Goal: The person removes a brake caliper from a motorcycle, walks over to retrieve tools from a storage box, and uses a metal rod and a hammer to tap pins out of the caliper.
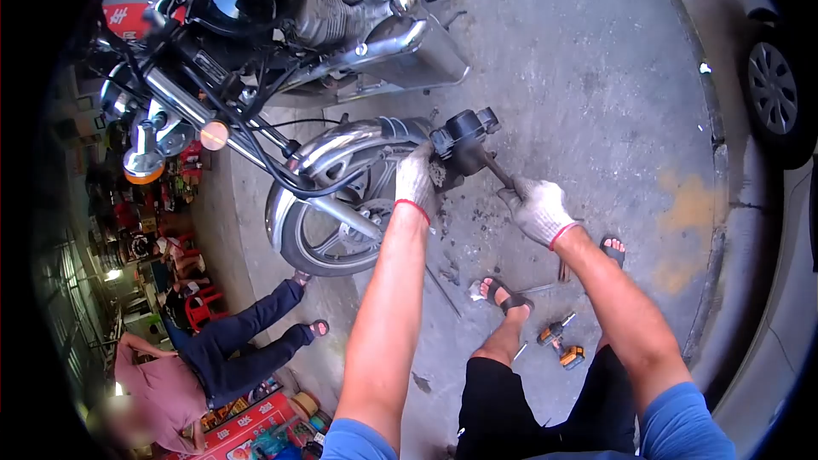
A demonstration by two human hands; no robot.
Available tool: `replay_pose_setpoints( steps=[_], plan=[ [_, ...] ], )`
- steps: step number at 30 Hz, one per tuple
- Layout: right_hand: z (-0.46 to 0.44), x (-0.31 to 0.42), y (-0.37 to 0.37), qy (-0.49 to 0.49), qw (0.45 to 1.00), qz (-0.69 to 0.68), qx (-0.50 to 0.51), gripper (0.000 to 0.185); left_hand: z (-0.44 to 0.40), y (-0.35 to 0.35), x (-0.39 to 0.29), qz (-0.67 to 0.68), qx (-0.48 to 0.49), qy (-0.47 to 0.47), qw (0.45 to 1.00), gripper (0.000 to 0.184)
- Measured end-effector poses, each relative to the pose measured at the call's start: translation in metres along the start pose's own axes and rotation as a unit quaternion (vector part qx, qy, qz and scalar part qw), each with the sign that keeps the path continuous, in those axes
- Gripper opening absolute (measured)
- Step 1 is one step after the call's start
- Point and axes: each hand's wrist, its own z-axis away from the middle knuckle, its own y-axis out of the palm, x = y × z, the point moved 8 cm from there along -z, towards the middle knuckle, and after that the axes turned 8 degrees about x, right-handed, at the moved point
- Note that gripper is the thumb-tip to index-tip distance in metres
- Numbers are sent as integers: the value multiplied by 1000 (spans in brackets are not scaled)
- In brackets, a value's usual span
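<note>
My left hand (415, 179), in a white knit glove with a red cuff, is closed on the near side of a black housing-like part (463, 138). The part is up off the ground, beside the motorcycle's front wheel (328, 234). My right hand (542, 210), gloved the same way, is wrapped round a dark stick-like tool (499, 172). The tool's far end meets the lower right side of the black part; its tip is hidden, so I cannot tell its kind. Dark crumbs of dirt lie on the concrete below.
The motorcycle (281, 43) stands at upper left. A cordless drill (562, 342) lies between my feet, with a metal rod (443, 290) farther left. Another person (213, 358) stands at lower left near a red box (247, 426). A parked car (771, 77) is at right.
</note>
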Motion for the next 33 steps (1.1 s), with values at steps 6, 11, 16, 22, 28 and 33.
replay_pose_setpoints(
  steps=[6, 11, 16, 22, 28, 33],
  plan=[
    [9, 15, -34, 0, 1000, 4, -2, 29, 16, 24, -14, 1, 7, 0, 1000, 25],
    [12, 12, -30, 17, 1000, 3, -8, 28, 28, 40, -19, -9, 48, 5, 999, 28],
    [14, -1, 9, 14, 999, -27, -38, 22, 41, 38, 1, 98, 107, 35, 989, 29],
    [5, -44, 120, 9, 997, -9, -76, 25, 46, -28, 58, 88, -17, 48, 995, 27],
    [1, -13, 142, -15, 994, -2, -104, 20, 69, -72, 40, 95, -76, 133, 984, 17],
    [14, 3, 167, 6, 998, 7, -68, 20, 76, -86, 32, 60, -53, 135, 988, 17]
  ],
)
